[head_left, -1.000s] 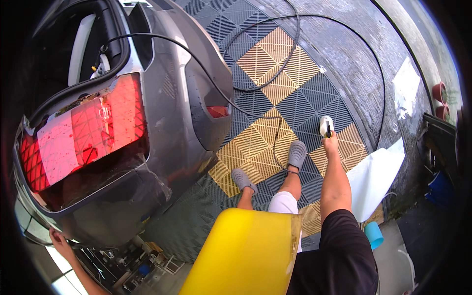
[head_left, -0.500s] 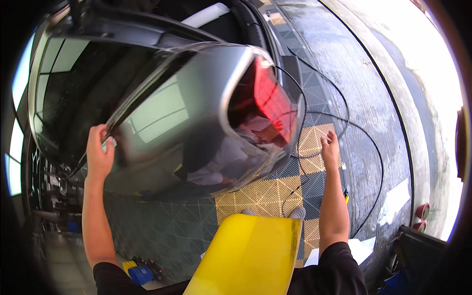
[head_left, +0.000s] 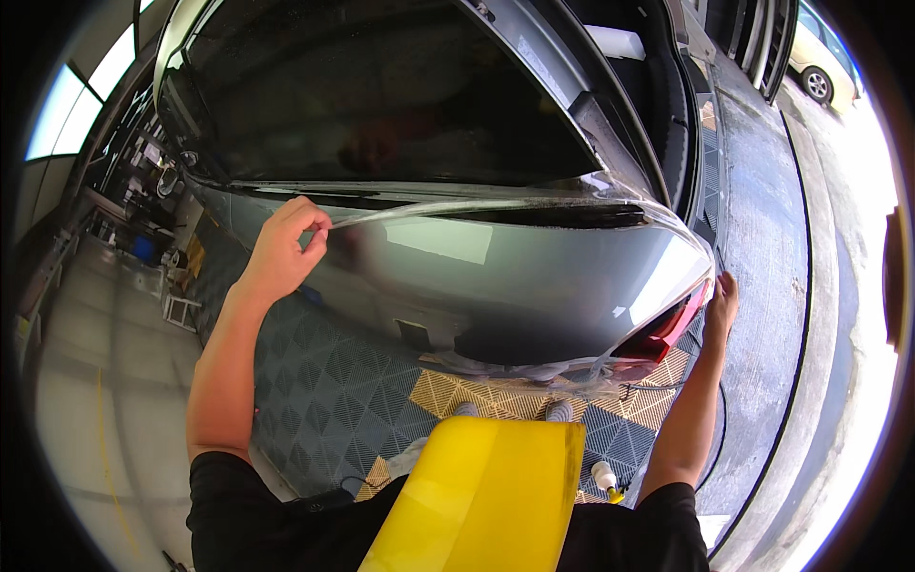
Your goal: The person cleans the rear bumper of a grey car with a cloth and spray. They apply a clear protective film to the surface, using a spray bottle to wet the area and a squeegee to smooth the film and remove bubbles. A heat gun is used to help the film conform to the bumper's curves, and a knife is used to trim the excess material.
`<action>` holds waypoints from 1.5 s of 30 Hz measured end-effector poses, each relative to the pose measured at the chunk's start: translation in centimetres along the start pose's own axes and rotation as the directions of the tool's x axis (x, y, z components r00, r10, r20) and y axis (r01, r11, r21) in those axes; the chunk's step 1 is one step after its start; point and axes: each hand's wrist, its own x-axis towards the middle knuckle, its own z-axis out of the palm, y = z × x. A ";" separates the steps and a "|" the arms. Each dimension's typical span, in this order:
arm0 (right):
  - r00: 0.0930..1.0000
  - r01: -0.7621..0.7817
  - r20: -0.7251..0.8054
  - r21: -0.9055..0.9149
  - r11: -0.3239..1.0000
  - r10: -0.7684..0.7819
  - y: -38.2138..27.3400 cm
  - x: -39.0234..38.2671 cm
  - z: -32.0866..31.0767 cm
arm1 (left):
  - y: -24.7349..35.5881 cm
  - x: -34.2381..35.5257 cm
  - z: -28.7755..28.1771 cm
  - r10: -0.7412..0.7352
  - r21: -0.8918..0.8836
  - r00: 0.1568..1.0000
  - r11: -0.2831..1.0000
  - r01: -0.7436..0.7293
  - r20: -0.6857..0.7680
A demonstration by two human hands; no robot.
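My left hand (head_left: 284, 250) pinches the edge of a clear film (head_left: 457, 206), pulled into a long strip along the seam below a car's dark side window (head_left: 381, 95). The film lies over the grey rear body panel (head_left: 419, 276) and runs right to the corner by the red tail light (head_left: 679, 319). There my right hand (head_left: 724, 303) is closed at the film's edge, beside the light; its fingertips are partly hidden. A loose, wrinkled part of the film hangs below the tail light.
A yellow curved piece (head_left: 477, 496) juts up in front of my body. Patterned floor tiles (head_left: 334, 391) lie under my feet. A white spray bottle (head_left: 603, 475) with a yellow head and a dark hose (head_left: 722, 419) are at right. The car's rear opening (head_left: 639, 95) is at upper right.
My view has swung toward the car's side. My right hand has gone from beside the car to the film edge by the tail light. The film in my left hand is now stretched along the seam.
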 end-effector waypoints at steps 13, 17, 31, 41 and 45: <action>0.509 0.797 0.116 0.311 0.517 -0.853 -35.7 -16.4 2.2 | -9.9 -0.9 -0.5 0.159 0.300 0.953 0.951 -0.078 -0.257; 0.094 0.965 0.404 0.188 0.183 -0.910 -45.5 -24.0 11.8 | -13.4 -1.5 0.5 0.300 0.328 0.907 0.923 -0.199 -0.295; 0.315 0.932 0.648 -0.350 0.097 -0.694 -49.3 -28.3 22.5 | -15.3 1.1 0.9 0.452 0.102 0.839 0.891 -0.443 -0.304; 0.417 0.875 0.548 -0.459 0.156 -0.725 -47.5 -28.4 23.3 | -13.7 3.9 -0.2 0.346 0.004 0.930 0.937 -0.348 -0.125; 0.380 0.893 0.557 -0.428 0.137 -0.738 -47.3 -28.4 23.3 | -13.7 3.0 0.1 0.401 -0.027 0.887 0.908 -0.417 -0.228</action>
